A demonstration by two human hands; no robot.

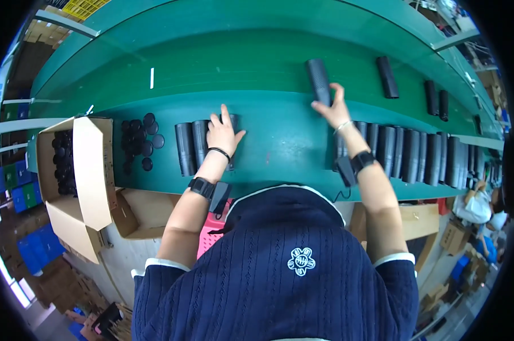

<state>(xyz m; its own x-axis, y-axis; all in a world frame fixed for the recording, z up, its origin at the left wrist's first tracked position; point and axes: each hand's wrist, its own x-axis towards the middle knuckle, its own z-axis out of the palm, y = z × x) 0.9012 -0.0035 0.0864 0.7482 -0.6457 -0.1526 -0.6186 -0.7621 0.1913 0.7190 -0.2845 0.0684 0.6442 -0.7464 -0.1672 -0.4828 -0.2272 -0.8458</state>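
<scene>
My left hand point(223, 135) rests over a small group of black ribbed tubes point(184, 149) on the near green tabletop. Its fingers are spread, and it covers part of the tubes beneath. Farther off to the right, my right hand point(334, 109) has thumb and fingers apart around the near end of a black textured tube point(318, 77). That tube lies on the far green surface, pointing away from me; whether the fingertips press on it is hard to see. A long row of similar black tubes point(409, 154) fills the tabletop's right side.
Round black caps point(147, 149) lie loose left of the small tube group. An open cardboard box point(92, 170) with more black caps stands at the left edge. Single black tubes point(387, 77) lie on the far green surface point(228, 62) at the right. A pink perforated item point(210, 236) is below the table edge.
</scene>
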